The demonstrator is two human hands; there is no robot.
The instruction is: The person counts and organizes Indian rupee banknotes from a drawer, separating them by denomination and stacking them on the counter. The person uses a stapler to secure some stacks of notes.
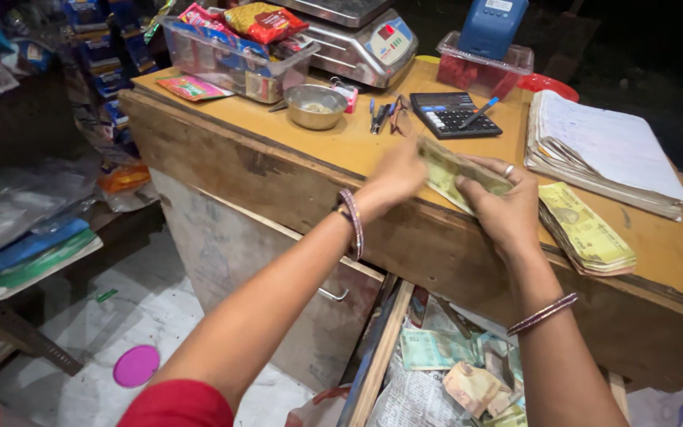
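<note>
Banknotes (454, 172) are passing between our two hands at the front edge of the wooden counter (341, 142); we are holding the small greenish sheaf just above the countertop, our hands close together on it; our left hand (395, 175) is closing its fingers on the near end of the notes, a pink bangle (352, 221) sitting on that wrist; our right hand (503, 204) is clamping the other end from above, a ring showing on one finger and thin bangles (543, 314) circling the wrist. Just to the right of our right hand, a second stack of yellowish notes (586, 229) is lying flat on the counter, partly under a thick, dog-eared ledger (606, 150). Behind our hands a black calculator (452, 113) is resting with a blue pen (480, 112) across it; pens and a pair of spectacles (385, 117) are lying beside a small steel bowl (315, 105). Farther back a weighing scale (361, 39) is standing next to a clear plastic tub of snack packets (231, 55), and a blue device (492, 25) is sitting on a clear box. Below the counter an open drawer (436, 364) is showing loose notes; a pink lid (136, 365) is lying on the floor at left.
</note>
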